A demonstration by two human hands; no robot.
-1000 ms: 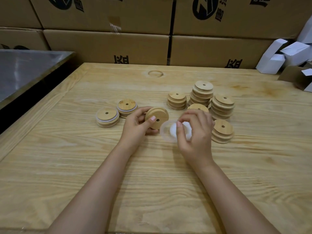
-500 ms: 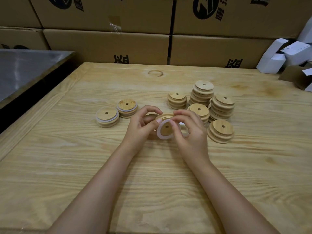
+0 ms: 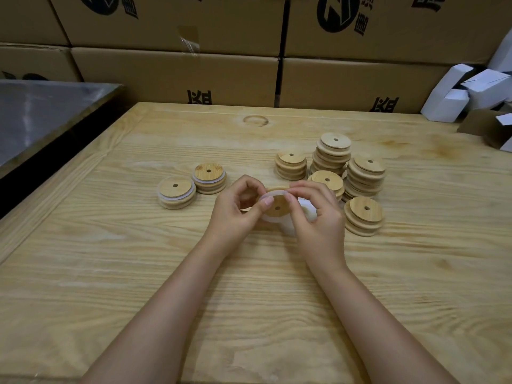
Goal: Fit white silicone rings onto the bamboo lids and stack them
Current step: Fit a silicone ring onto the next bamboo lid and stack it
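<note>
Wooden table (image 3: 110, 273), curled fingers (image 3: 265, 202) pinching lid (image 3: 280, 203) (ring (image 3: 271, 219) around)

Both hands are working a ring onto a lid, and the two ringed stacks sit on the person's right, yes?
No. The left hand and right hand do work the ring onto the lid, but the ringed stacks sit on the person's left; the head view shows it.

From here I see a matt wooden table (image 3: 110, 273) with bold grain, a smooth satin bamboo lid (image 3: 278, 205), a translucent white silicone ring (image 3: 270, 218), matt brown cardboard boxes (image 3: 177, 76), and a dull-sheened metal surface (image 3: 41, 115).
</note>
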